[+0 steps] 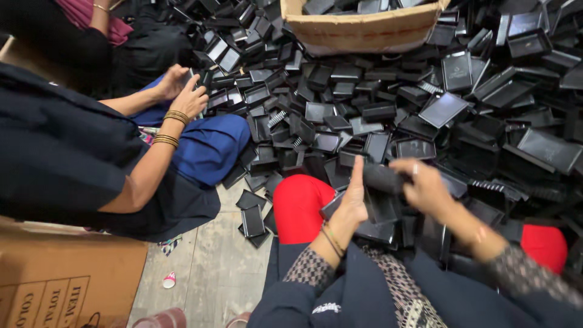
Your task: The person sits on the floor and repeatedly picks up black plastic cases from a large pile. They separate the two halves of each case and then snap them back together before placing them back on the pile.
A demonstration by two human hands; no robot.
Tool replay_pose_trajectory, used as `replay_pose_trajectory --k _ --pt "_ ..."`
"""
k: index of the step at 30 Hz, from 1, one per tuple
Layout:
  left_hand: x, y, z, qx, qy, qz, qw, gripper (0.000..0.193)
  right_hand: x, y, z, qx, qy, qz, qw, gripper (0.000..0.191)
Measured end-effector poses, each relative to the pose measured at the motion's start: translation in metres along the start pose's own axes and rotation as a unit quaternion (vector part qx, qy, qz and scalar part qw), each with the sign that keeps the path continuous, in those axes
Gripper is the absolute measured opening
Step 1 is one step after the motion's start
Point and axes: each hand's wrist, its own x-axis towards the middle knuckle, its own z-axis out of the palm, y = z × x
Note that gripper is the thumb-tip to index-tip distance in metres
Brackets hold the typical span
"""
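My left hand (353,203) and my right hand (423,184) meet over my lap, both closed on a small black plastic box (384,177). The left thumb points up along the box's left side; the right hand, with a ring on one finger, grips its right end. More black box parts (376,228) rest on my lap under my hands, between my red-clad knees (297,206). A large heap of black plastic boxes and lids (388,109) covers the floor just beyond.
A co-worker sits at the left, hands (182,91) with bangles holding a black box. A cardboard carton (364,27) holding black boxes stands at the top centre. Another cardboard box (67,273) lies bottom left. Bare stone floor (206,267) shows between us.
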Motion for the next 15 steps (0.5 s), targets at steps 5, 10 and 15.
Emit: replay_pose_trajectory --k 5,10,15 --pt "0.013 -0.013 0.018 0.118 0.005 0.175 0.977 0.051 -0.041 -0.024 0.002 0.062 -0.036 -0.015 0.997 0.068" --pt "-0.005 -0.007 0.017 0.196 -0.080 0.317 0.925 0.064 -0.037 -0.021 0.024 0.091 0.076 0.042 0.992 0.051" --pt "-0.012 0.021 0.005 0.105 0.034 0.300 0.947 0.072 -0.043 -0.041 0.058 0.117 0.033 0.022 0.992 0.054"
